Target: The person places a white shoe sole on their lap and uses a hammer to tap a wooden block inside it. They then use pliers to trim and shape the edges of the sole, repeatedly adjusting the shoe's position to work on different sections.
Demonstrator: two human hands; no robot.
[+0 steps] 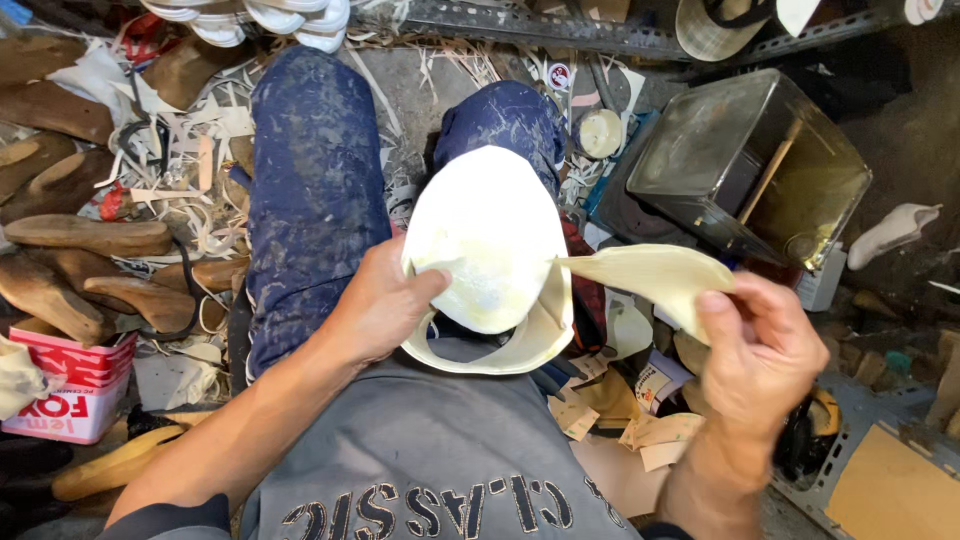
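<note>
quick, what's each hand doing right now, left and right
Left hand: closed, gripping the edge of the cream shoe upper on the lap.
Right hand: closed, pinching the cream flap pulled out to the side.

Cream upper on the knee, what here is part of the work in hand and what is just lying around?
In hand: left hand, right hand, cream upper, its flap.
Lying about: wooden lasts, metal tin, pink box, paper scraps.
</note>
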